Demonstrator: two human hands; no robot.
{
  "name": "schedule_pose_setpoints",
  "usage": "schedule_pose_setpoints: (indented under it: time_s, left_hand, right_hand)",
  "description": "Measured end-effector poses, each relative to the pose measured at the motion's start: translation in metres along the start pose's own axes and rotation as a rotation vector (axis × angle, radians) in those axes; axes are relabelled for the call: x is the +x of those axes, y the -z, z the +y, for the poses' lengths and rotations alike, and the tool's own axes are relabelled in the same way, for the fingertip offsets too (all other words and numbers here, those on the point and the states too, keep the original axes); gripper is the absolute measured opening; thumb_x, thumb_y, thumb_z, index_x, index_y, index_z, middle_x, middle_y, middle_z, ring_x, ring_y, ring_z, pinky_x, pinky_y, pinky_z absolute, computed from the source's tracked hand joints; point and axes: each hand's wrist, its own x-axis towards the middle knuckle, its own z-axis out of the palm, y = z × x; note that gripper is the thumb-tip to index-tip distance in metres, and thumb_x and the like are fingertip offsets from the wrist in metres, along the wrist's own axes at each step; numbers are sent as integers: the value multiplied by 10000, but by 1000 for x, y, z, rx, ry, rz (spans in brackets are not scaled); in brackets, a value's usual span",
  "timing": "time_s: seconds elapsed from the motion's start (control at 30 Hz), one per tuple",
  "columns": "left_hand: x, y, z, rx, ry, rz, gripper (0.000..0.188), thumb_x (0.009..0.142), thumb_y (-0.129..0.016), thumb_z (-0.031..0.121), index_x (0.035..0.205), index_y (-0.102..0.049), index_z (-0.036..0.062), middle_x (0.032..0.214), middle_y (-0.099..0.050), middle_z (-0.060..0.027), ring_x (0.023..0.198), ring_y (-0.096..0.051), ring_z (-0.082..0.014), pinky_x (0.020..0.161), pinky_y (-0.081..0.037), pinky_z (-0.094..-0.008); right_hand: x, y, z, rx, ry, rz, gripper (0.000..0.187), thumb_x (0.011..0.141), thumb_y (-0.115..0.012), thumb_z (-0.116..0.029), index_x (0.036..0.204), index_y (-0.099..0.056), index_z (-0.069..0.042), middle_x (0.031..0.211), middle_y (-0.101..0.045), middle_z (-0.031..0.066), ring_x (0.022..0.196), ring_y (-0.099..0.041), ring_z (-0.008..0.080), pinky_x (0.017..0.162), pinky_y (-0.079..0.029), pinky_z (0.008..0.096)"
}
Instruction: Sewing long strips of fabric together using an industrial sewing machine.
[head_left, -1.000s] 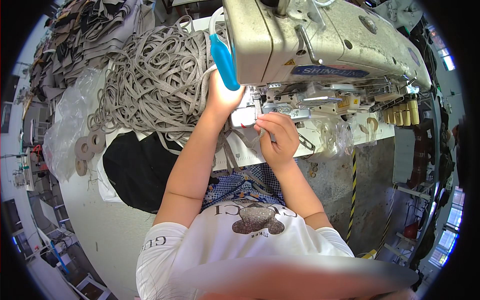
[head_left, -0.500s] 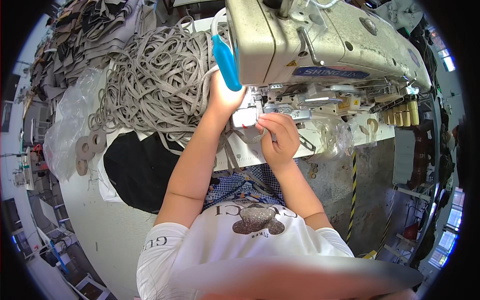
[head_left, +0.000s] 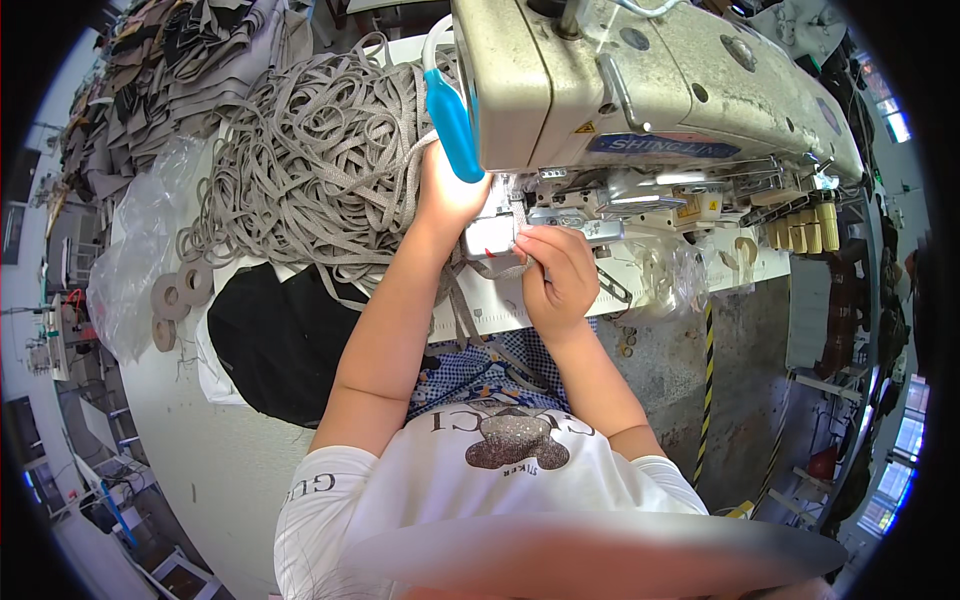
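Observation:
My right hand (head_left: 562, 268) is closed, thumb and fingertips pinching a narrow grey woven tape (head_left: 519, 214) just in front of the needle area of a sewing machine (head_left: 620, 90). The tape runs up beneath the machine head, past a small white plate (head_left: 488, 238). My left hand (head_left: 452, 190) reaches in on the left side of the head. Its fingers are hidden behind the blue-sleeved lamp (head_left: 453, 125) and the machine, so what they hold does not show. From the big tangled heap of grey tape (head_left: 310, 150), a strand passes by that hand.
Left of my arm lie a black cloth (head_left: 275, 335), several tape rolls (head_left: 190, 285) and a clear plastic bag (head_left: 140, 260). Stacked grey fabric pieces (head_left: 185, 90) stand at the far left. A plastic bag (head_left: 675, 280) hangs at the table's right edge, near gold-coloured thread cones (head_left: 805, 230).
Both hands stay almost in place. The slack tape under my right fingertips has shifted slightly.

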Motion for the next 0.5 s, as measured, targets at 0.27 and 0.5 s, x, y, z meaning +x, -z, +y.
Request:
schedule_pose_setpoints:
  time_s: [0.27,0.5]
  left_hand:
    - [1,-1,-2,1,-33,8,101,721,-626,34,787,-556,3,694,-612,-107,643,-612,-191,598,-464,-304]
    - [0,-2,-11,-51,-26,12,96,702,-610,9,769,-542,11,672,-587,-96,620,-594,-195,585,-457,-302]
  right_hand:
    - [0,0,1,-20,5,5,245,616,-596,131,817,-622,-7,856,-627,97,749,-591,243,673,-481,306]
    - [-1,-2,1,-36,21,10,231,629,-610,122,818,-622,-11,861,-627,95,754,-591,246,673,-481,309]
